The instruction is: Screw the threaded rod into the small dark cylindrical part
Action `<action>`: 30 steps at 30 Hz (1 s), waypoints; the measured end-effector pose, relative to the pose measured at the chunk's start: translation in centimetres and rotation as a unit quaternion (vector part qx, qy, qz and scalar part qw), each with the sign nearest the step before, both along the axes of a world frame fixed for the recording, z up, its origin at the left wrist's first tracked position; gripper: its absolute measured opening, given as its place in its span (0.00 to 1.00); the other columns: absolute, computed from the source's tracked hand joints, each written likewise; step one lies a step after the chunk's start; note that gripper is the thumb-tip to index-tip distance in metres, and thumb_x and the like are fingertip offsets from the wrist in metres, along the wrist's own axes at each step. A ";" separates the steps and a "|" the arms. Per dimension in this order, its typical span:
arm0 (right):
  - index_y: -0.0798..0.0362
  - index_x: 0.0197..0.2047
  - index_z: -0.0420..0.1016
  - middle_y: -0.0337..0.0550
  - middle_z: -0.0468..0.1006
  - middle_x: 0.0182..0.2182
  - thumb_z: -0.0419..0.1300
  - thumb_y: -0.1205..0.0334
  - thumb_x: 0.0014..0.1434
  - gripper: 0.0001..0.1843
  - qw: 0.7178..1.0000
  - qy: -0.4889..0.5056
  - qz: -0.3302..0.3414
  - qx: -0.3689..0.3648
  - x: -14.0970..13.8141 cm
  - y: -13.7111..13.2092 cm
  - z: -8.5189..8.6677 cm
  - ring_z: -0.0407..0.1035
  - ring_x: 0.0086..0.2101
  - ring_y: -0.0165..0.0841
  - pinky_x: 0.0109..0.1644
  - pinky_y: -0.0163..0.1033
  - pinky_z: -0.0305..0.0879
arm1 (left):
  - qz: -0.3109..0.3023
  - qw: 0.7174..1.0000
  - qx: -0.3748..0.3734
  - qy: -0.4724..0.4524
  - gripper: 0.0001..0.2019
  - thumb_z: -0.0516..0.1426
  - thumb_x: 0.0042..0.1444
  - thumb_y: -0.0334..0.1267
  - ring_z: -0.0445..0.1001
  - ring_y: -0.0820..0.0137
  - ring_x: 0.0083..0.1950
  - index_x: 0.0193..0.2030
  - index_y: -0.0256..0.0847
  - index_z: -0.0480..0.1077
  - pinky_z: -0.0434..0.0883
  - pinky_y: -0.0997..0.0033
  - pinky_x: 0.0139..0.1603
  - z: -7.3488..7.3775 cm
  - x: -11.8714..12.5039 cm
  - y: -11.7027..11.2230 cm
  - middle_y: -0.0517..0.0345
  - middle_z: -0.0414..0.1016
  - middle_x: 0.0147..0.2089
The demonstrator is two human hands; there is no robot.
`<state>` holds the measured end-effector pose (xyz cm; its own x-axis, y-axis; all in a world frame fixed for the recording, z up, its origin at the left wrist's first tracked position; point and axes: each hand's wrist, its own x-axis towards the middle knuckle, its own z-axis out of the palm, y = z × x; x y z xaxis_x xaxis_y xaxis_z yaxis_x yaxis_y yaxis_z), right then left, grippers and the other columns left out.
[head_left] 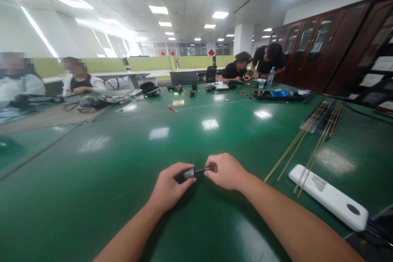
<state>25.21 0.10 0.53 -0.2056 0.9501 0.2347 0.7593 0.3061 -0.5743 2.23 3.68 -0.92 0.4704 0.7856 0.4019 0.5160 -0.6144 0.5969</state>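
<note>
Low over the green tabletop [101, 196], my left hand [168, 188] is closed around a small silver metal cylinder [189, 173], thumb below and fingers above. A thin dark shaft [200, 170] extends from the cylinder's right end. My right hand [225, 171] pinches the far end of that shaft between thumb and forefinger. The cylinder and shaft lie roughly level, in line between both hands. Part of the cylinder is hidden by my left fingers, and the shaft's tip is covered by my right fingers.
A long white device [333, 200] and several thin yellowish rods [302, 139] lie right. A red screwdriver [172, 108] rests farther out. Beyond are a black tray [267, 96], a plastic bottle [270, 76] and loose parts. Several people sit or lean around the table.
</note>
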 end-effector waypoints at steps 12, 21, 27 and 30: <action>0.50 0.37 0.79 0.37 0.80 0.29 0.64 0.59 0.56 0.06 1.000 -0.003 -0.008 -0.004 0.0 0.0 0.4 0.71 0.29 0.29 0.32 0.33 0.57 | 0.003 1.000 0.012 -0.004 0.12 0.64 0.54 0.40 0.78 0.65 0.44 0.46 0.46 0.77 0.73 0.65 0.49 0.0 0.0 0.1 0.57 0.80 0.43; 0.50 0.37 0.79 0.37 0.80 0.29 0.64 0.59 0.56 0.06 1.000 0.003 0.006 0.001 0.3 0.3 0.0 0.71 0.29 0.29 0.32 0.33 0.58 | 0.004 1.000 0.001 -0.004 0.13 0.64 0.53 0.39 0.78 0.65 0.44 0.46 0.46 0.77 0.72 0.65 0.48 -0.1 0.0 0.1 0.57 0.80 0.43; 0.50 0.37 0.79 0.37 0.80 0.29 0.63 0.59 0.56 0.06 1.000 0.008 0.004 -0.001 0.3 0.2 0.0 0.70 0.29 0.29 0.32 0.32 0.58 | 0.010 1.000 -0.002 -0.006 0.12 0.64 0.53 0.39 0.77 0.64 0.44 0.46 0.46 0.77 0.72 0.64 0.48 0.0 -0.1 0.0 0.57 0.80 0.43; 0.50 0.37 0.78 0.38 0.80 0.29 0.64 0.59 0.56 0.06 1.000 0.009 -0.006 -0.005 0.4 0.2 0.2 0.70 0.29 0.29 0.31 0.32 0.57 | 0.014 1.000 -0.003 -0.006 0.13 0.64 0.53 0.39 0.77 0.64 0.44 0.46 0.46 0.77 0.72 0.63 0.49 -0.1 -0.1 0.1 0.57 0.80 0.43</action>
<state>25.60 0.28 0.68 -0.1904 0.9549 0.2280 0.7528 0.2911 -0.5904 2.12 3.78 -0.99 0.4430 0.8006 0.4035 0.5252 -0.5965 0.6070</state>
